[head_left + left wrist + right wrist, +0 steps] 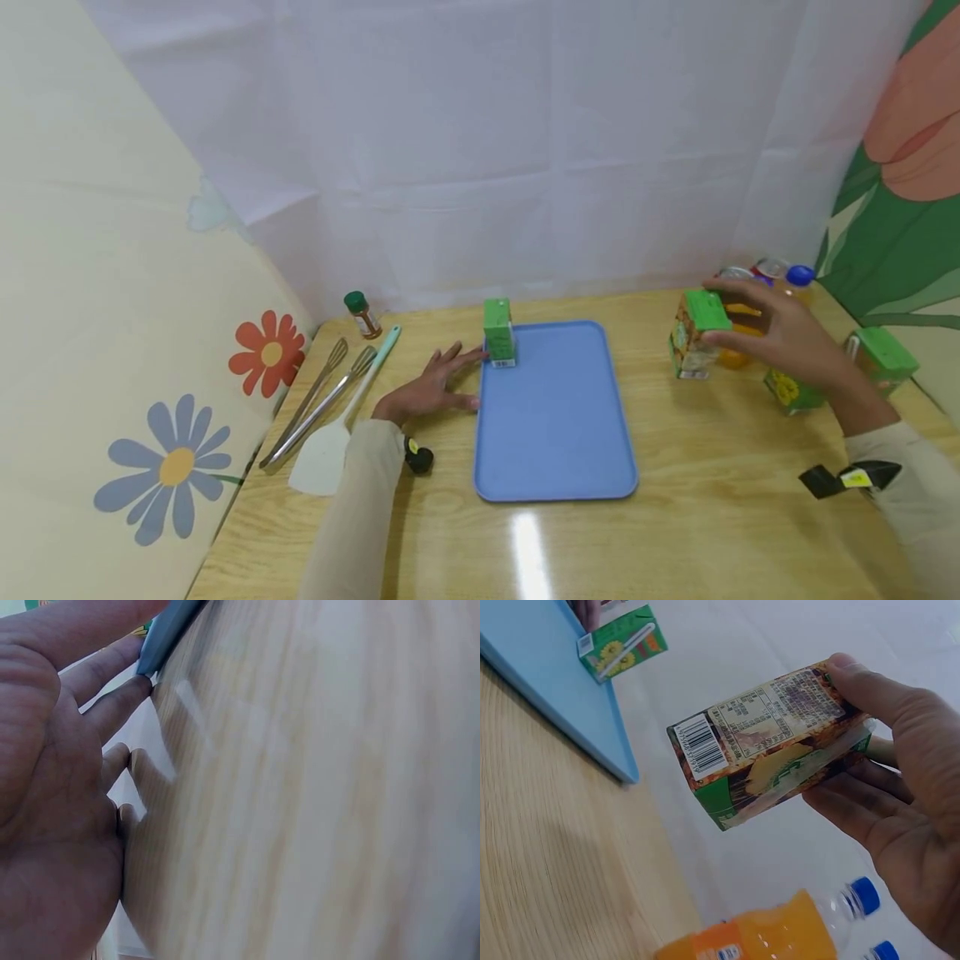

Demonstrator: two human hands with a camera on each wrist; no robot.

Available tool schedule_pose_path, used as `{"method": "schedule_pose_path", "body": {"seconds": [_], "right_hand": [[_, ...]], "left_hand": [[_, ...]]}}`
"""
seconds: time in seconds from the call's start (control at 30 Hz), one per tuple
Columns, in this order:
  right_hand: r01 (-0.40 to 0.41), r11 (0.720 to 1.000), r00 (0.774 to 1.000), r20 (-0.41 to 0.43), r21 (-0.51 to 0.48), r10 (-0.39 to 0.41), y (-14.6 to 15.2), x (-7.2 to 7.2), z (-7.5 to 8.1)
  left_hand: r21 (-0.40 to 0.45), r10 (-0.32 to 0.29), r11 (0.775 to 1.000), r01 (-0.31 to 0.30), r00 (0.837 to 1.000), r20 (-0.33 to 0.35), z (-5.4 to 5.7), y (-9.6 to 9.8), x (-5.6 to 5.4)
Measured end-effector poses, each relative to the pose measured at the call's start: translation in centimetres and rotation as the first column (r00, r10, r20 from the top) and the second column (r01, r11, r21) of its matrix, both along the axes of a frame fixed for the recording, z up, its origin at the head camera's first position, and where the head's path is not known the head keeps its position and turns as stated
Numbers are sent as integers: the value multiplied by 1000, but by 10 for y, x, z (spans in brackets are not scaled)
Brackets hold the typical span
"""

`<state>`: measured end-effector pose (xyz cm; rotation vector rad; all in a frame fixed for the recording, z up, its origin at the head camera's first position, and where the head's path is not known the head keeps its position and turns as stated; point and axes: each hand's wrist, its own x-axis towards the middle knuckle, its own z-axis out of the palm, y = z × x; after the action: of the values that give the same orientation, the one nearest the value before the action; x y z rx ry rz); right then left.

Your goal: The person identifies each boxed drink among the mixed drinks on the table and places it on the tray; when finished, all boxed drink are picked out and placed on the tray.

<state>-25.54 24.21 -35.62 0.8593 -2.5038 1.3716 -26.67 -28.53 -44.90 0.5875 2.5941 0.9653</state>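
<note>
My right hand (791,337) pinches a drink carton (761,742) between thumb and fingers. This carton has a green top, brown printed sides, a barcode and a straw in clear wrap, and it is held above the table, right of the blue tray (555,425). On the tray's far left corner stands a green drink carton (498,329) with yellow flowers and a straw on its side. My left hand (433,388) rests on the table at the tray's left edge, fingers extended, with fingertips touching the rim.
Left of the tray lie a white turner (322,458), a whisk (327,367) and metal tongs (352,375), with a green-capped spice jar (363,315) behind. At the right stand more green cartons (885,358), orange drink bottles (765,937) with blue caps and cans (770,267).
</note>
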Motion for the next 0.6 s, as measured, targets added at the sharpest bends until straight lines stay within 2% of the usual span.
{"method": "schedule_pose_path", "body": {"seconds": [0.17, 0.43, 0.6], "right_hand": [[43, 999, 999, -5, 30, -43, -18, -8, -1], [7, 1000, 1000, 19, -13, -7, -44, -23, 1], [15, 999, 998, 58, -48, -13, -60, -33, 0]], "left_hand": [[-7, 0, 1000, 0, 1000, -4, 0, 1, 0], [-21, -7, 1000, 7, 1000, -9, -1, 0, -1], [-19, -2, 1000, 2, 1000, -6, -2, 0, -2]]}}
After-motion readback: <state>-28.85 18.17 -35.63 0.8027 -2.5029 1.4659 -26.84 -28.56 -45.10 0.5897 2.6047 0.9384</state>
